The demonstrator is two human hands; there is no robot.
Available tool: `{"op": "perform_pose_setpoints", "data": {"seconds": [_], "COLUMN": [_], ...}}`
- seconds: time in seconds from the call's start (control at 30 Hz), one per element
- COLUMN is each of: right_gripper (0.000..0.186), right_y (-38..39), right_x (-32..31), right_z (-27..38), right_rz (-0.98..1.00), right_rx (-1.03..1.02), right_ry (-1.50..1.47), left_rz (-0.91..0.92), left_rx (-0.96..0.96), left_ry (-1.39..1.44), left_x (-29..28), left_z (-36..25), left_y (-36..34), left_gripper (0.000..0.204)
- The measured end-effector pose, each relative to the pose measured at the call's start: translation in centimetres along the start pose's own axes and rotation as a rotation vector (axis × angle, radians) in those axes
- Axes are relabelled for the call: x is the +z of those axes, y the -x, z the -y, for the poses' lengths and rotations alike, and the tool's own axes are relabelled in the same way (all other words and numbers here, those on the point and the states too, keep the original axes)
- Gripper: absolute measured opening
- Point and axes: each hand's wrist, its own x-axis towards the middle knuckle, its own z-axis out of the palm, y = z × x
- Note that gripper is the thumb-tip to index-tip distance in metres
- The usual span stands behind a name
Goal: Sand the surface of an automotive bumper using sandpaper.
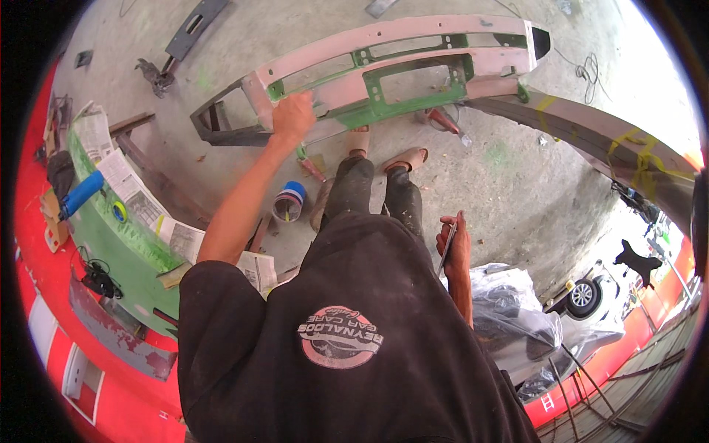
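A long car bumper (340,94) in pink and green, with rectangular openings, lies across the far side, above my feet. My left hand (294,117) is closed in a fist against its left part. Whether something small is pressed under those fingers I cannot make out. Lower on the right, apart from the bumper, my right hand (456,244) grips a thin, flat grey tool (447,251), seen edge-on; its exact kind does not show. A red stand (443,120) is under the bumper.
Left of my legs, a bucket (286,210) holds or bears a blue item. A green panel (122,255) edged with newspaper stands at the left. A dark curved bumper (583,129) with yellow tape extends right. Plastic sheeting (509,306) covers something at lower right. A cable (588,72) lies far right.
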Motion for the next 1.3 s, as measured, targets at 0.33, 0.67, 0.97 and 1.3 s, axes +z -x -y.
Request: {"op": "perform_pose_setpoints", "data": {"seconds": [0.33,0.67,0.97,1.3], "right_gripper": [0.05,0.051,0.051,0.051], "right_y": [-0.4,-0.3,0.0,0.5], "right_x": [0.4,0.3,-0.2,-0.5], "right_z": [0.0,0.2,0.4,-0.5], "right_rz": [0.014,0.019,0.001,-0.058], "right_rx": [-0.014,-0.003,0.0,0.014], "right_ry": [0.012,0.007,-0.018,-0.07], "left_rz": [0.071,-0.039,-0.233,-0.127], "left_rx": [-0.592,-0.347,0.021,0.057], "left_ry": [1.107,0.838,0.221,0.1], "left_x": [2.2,0.3,0.3,-1.1], "left_z": [5.6,7.0,1.3,-1.2], "left_y": [-1.1,1.2,-2.1,-4.1], "left_gripper": [0.03,0.031,0.038,0.034]}}
